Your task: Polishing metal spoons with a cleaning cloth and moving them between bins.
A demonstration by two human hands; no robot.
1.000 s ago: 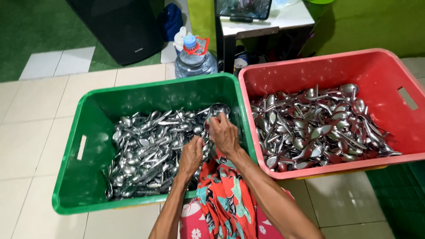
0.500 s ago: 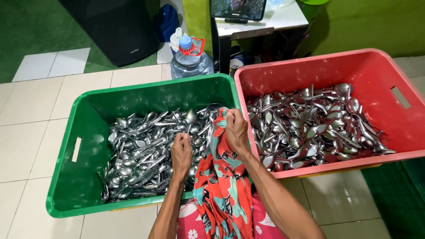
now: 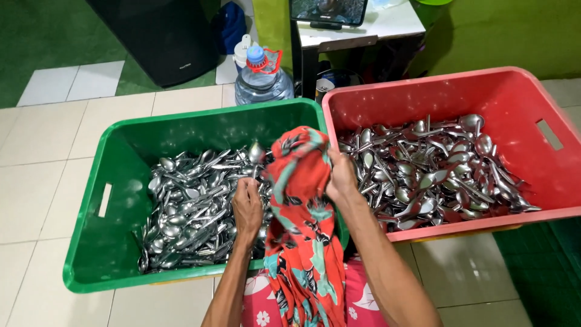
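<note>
Location: domestic room, floor-level workstation. Evidence: tiled floor [image 3: 48,157], green artificial-turf mat [image 3: 36,48], water jug [image 3: 263,82], small table [image 3: 357,30] (screen on top), two plastic crates [image 3: 181,127] holding spoons.

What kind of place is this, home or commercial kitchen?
Probably a home or small back room used for bulk cutlery work, not a fitted kitchen. Green crate and red crate of metal spoons sit on a tiled floor, with a water jug behind.
</note>
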